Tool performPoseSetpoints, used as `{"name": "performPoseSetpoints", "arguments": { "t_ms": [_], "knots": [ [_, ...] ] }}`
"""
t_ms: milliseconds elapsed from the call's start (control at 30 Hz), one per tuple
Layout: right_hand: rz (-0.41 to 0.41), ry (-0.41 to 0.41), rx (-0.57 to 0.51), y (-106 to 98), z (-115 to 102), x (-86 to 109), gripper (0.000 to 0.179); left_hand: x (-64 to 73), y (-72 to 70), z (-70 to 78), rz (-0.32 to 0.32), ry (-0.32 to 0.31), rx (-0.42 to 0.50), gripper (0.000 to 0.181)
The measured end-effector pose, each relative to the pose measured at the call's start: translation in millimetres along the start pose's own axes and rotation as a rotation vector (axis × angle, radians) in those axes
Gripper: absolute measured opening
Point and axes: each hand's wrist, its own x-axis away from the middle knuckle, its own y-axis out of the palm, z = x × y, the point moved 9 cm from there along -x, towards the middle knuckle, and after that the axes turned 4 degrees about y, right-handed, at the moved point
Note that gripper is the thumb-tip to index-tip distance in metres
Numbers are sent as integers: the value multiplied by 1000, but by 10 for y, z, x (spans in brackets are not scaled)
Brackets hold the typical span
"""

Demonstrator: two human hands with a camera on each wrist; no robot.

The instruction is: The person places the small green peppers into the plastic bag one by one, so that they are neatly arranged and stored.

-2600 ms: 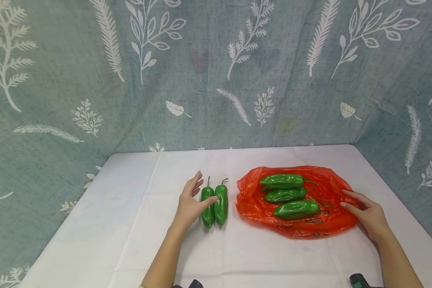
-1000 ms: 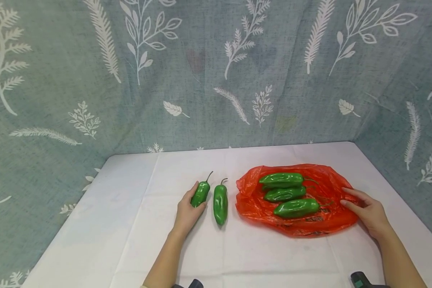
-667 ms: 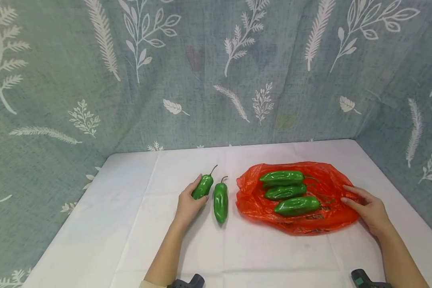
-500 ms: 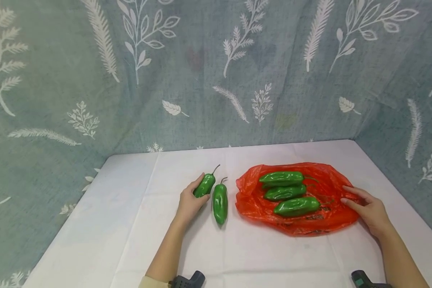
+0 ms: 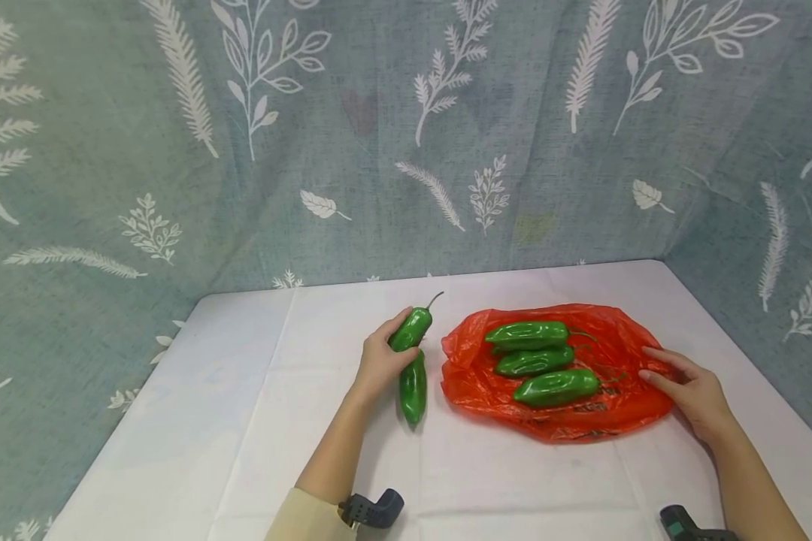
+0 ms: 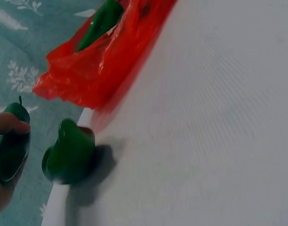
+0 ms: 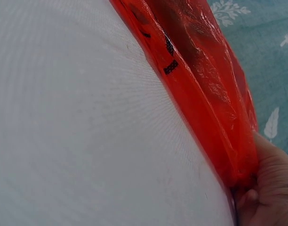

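My left hand (image 5: 382, 361) grips a green pepper (image 5: 411, 329) between thumb and fingers, its thin stem pointing up and to the right. In the left wrist view this held pepper (image 6: 14, 150) is at the left edge, above the table. Another green pepper (image 5: 413, 391) lies on the cloth just below it, its upper end hidden behind the held one in the head view. To the right, several green peppers (image 5: 558, 388) lie on a crumpled red plastic bag (image 5: 474, 406). My right hand (image 5: 697, 398) pinches the bag's right edge; the right wrist view shows the gathered plastic (image 7: 219, 136) at the fingers.
A white cloth (image 5: 514, 488) covers the table. Behind it and at both sides hangs a grey-green curtain (image 5: 379, 210) with white leaf prints. Dark wrist devices show near both forearms, such as the left one (image 5: 375, 509).
My left hand took hold of the left one of two side-by-side peppers, lifted it and carried it up and right, over the other pepper. The right hand stays at the bag's edge.
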Motion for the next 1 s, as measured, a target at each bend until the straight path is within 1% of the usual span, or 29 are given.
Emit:
{"name": "performPoseSetpoints", "arguments": {
  "t_ms": [100, 233, 400, 533, 700, 833, 1000],
  "knots": [
    [-4, -2, -12, 12, -12, -7, 53, -45, 84, 63, -23, 11, -6, 65],
    [-2, 13, -1, 15, 1, -15, 53, -117, 198, 158, -41, 25, 2, 64],
    [7, 23, 24, 3, 14, -1, 54, -182, 339, 331, -74, 52, 10, 65],
    [17, 7, 5, 4, 4, 5, 53, -200, 413, 470, -86, 71, 20, 66],
    [21, -9, -26, 15, -3, 2, 52, -207, 520, 689, -122, 143, 68, 67],
    [18, -9, -33, 23, 1, 2, 51, -202, 641, 807, -156, 183, 95, 67],
    [18, -19, -37, 9, -14, 10, 51, -206, 806, 933, -180, 229, 47, 68]
  ]
}}
